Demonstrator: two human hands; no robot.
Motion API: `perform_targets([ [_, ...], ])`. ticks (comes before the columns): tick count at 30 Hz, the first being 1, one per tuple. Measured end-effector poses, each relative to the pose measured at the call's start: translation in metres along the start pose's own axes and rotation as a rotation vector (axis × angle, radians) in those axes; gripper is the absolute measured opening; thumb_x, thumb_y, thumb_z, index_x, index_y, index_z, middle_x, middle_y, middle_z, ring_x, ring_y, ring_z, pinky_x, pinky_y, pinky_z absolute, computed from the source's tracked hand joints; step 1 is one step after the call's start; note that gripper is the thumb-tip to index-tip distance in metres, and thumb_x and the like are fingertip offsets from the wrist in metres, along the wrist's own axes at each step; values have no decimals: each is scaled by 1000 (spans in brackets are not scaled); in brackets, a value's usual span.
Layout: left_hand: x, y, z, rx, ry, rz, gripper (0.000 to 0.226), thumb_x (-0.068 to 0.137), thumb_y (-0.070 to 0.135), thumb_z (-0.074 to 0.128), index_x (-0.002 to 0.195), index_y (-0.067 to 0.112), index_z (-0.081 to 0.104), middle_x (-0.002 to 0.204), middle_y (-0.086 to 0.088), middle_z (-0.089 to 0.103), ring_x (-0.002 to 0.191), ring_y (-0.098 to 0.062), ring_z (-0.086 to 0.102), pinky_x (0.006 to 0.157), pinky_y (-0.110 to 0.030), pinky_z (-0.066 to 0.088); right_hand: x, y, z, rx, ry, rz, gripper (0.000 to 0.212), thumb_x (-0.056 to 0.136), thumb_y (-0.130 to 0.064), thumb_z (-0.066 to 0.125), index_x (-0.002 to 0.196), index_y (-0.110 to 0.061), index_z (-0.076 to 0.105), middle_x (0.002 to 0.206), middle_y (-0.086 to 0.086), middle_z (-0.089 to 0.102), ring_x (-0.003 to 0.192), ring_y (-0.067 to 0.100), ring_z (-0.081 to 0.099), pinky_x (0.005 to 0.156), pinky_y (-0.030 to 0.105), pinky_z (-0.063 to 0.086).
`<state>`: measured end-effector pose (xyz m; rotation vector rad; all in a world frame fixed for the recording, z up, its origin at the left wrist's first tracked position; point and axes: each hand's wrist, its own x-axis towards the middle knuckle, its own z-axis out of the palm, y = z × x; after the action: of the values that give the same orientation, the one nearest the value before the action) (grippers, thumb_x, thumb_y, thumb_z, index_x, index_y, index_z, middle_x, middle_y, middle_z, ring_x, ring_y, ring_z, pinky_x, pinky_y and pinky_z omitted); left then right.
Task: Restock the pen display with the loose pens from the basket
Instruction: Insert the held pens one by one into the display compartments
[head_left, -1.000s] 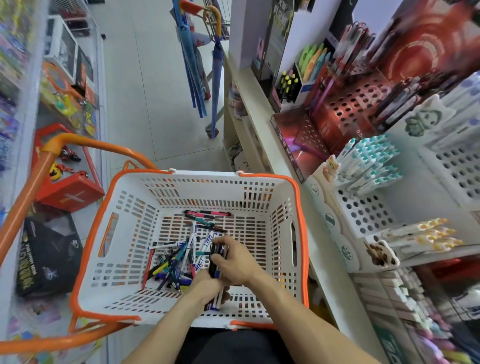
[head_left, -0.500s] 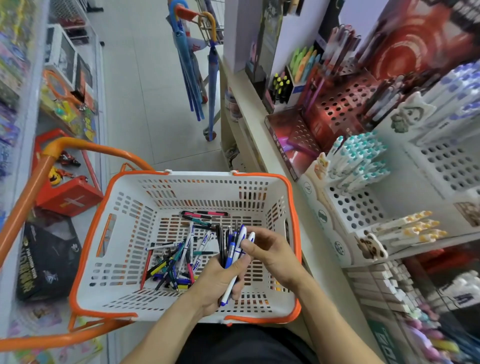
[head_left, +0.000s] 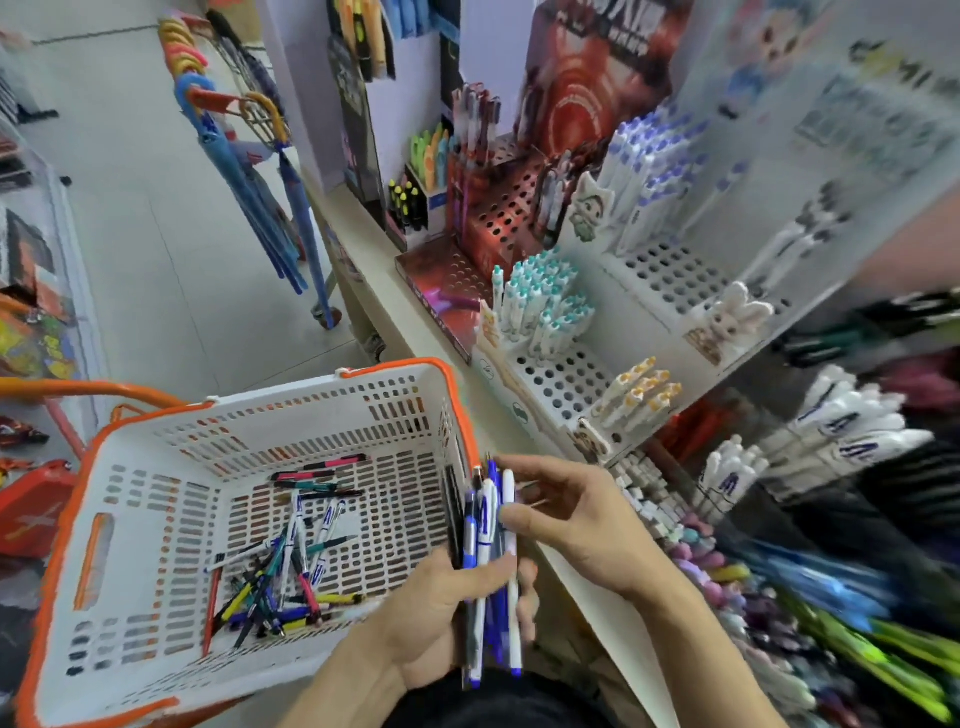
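Head view: my left hand is clamped round a bundle of pens, held upright just past the basket's right rim. My right hand pinches one white pen at the bundle's top, fingers curled. More loose pens lie in the basket's near-left floor. Plan: draw one pen straight up, keep left grip firm, seat it in a free hole of the white display, matching type.

Folded blue umbrellas hang from a rack over the tiled floor
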<state>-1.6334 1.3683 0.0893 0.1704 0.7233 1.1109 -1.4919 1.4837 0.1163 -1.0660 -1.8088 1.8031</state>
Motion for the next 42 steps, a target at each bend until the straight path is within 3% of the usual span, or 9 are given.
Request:
perform_targets([
  [7,5,-25,27,47,-132,-76,31,90,18,74,115,6,60,85,-19,53,65,-30,55,64,-42,49,-42,11,-29,-11,81,19,50,78,-20,87,123,-27,68,102,2,73,87,26,70,80,51,60],
  [12,10,-37,37,156,-155,-95,38,91,15,73,117,-2,53,83,-21,51,61,-29,54,63,-41,48,-57,9,-41,1,160,-1,22,86,-6,81,104,-14,71,97,6,73,84,35,71,78,51,60],
  [16,15,-42,42,208,-190,-124,37,96,18,68,121,-4,54,84,-19,51,63,-28,53,65,-41,48,-62,4,-56,-6,194,-23,17,85,-7,82,96,-12,70,89,6,71,78,17,66,75,36,57],
  [19,18,-45,45,213,-202,-114,38,95,18,69,122,-4,55,85,-19,51,63,-28,53,66,-41,47,-68,-10,-64,15,338,-86,12,88,-9,79,94,-14,69,86,8,71,74,18,65,68,29,53],
  [24,24,-53,52,211,-183,-72,42,87,17,78,116,-3,55,79,-17,51,61,-28,53,63,-40,48,-90,-42,-74,211,599,-373,13,86,-14,70,95,-9,63,87,2,70,76,11,66,70,21,53],
  [29,31,-56,59,58,-131,-14,53,83,29,82,116,1,51,76,-12,46,59,-24,48,61,-39,46,-110,-33,-77,-170,464,-588,18,88,-5,72,94,-18,62,107,-2,71,101,23,70,83,33,54],
  [33,35,-52,66,-8,-59,46,77,61,47,91,113,0,60,80,-14,53,62,-26,55,59,-38,49,-116,-9,-66,-432,280,-653,18,82,3,82,85,-11,70,114,-5,69,107,15,70,88,29,54],
  [37,38,-49,68,-157,16,29,82,45,46,98,108,4,67,83,-12,59,70,-25,60,62,-38,53,-118,15,-52,-542,218,-699,16,86,-7,82,81,-19,73,114,-11,69,103,8,68,83,30,55],
  [42,42,-51,72,-33,89,33,49,60,31,94,96,7,72,75,-10,55,57,-19,51,55,-32,49,-124,20,-54,-530,138,-606,23,79,-4,78,84,-26,74,109,-18,69,104,8,66,83,33,54],
])
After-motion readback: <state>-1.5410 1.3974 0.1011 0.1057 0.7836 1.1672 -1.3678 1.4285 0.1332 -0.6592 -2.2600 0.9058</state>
